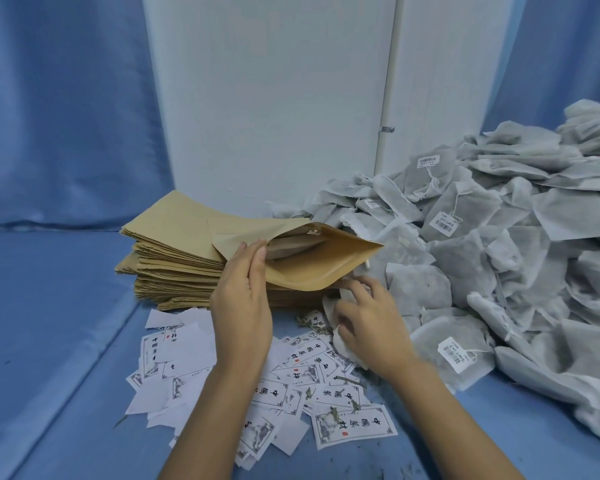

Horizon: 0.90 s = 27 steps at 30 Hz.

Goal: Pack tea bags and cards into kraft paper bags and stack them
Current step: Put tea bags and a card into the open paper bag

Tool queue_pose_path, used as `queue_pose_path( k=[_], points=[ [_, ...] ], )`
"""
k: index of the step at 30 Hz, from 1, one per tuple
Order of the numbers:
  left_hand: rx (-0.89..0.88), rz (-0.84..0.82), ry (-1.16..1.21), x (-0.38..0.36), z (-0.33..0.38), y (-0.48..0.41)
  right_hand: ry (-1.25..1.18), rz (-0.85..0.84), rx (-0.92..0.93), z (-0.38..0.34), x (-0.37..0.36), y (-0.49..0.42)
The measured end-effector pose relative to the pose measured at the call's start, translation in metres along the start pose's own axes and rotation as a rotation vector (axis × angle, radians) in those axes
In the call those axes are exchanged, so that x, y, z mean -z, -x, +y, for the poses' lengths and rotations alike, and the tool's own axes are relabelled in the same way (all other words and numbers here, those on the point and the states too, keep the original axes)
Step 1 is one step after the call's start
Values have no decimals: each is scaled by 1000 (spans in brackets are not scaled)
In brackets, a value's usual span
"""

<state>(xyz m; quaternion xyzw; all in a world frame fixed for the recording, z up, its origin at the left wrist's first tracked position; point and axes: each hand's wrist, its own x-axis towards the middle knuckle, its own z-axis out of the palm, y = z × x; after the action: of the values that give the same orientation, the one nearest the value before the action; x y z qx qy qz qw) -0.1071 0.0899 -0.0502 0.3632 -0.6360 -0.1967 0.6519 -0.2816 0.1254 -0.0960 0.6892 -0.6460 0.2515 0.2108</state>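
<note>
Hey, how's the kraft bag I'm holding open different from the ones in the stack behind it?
The held kraft bag has its mouth spread wide open; the stacked kraft bags lie pressed flat. The held kraft bag is tilted up, pinched at its edge by the left hand; the stacked kraft bags lie level in a pile on the blue surface. Both are the same plain tan paper.

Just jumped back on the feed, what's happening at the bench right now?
A person is mid-pack. The left hand holds an open kraft bag by its mouth, over the stack of flat bags. The right hand grips a tea bag at the edge of the scattered cards. The tea bag heap lies to the right.
</note>
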Motion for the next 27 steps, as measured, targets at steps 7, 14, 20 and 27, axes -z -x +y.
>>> queue_pose_path(
  k=[7,14,20,27],
  points=[
    [-23,3,2,1,-2,-1,-115,-8,-271,2,-10,3],
    [-33,-13,-10,2,-3,-1,35,-147,-229,-2,-15,6],
    [-14,-28,-25,3,-4,-1,-257,137,-289,-9,-6,6],
    [-5,-42,-40,3,-4,-1,-393,9,-190,-8,-1,15]
  ],
)
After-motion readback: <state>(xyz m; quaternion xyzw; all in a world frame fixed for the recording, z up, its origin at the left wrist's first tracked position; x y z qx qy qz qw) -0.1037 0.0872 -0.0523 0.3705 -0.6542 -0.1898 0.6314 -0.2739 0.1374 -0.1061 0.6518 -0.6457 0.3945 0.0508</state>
